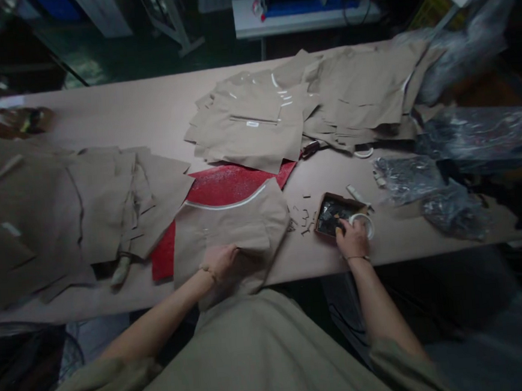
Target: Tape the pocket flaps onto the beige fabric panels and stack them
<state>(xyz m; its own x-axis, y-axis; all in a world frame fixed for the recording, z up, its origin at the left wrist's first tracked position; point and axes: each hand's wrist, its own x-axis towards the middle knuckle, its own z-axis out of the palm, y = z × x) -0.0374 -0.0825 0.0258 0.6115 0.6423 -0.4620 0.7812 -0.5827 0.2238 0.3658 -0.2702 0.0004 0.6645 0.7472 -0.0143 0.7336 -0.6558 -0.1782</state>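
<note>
Room: dim workroom, with a blue machine [300, 2] on a white table [305, 20] beyond the counter.
Counter: long, pale tan counter [123, 116] running across the view.
Far left: large heap of tan cloth pieces [32, 219] spread over the counter, its edge just beside the red sheet.
Left hand: lying open and flat, not clenched, on a tan cloth piece [232, 234] with a curved white edge.
Under the cloth: red sheet [228, 185], partly covered, with a sparkly surface.
Behind: two overlapping stacks of tan cloth [255, 120] [361, 88], with a dark red handle [310, 149] at their front edge.
Middle: small tan scraps [305, 219] scattered on the counter.
Right hand: fingers [341, 228] curled down into a shallow brown tray [323, 217] of dark bits; whether they grip anything is hidden. A tape roll [367, 224] sits touching the hand.
Far right: crumpled clear plastic bags [408, 178].
</note>
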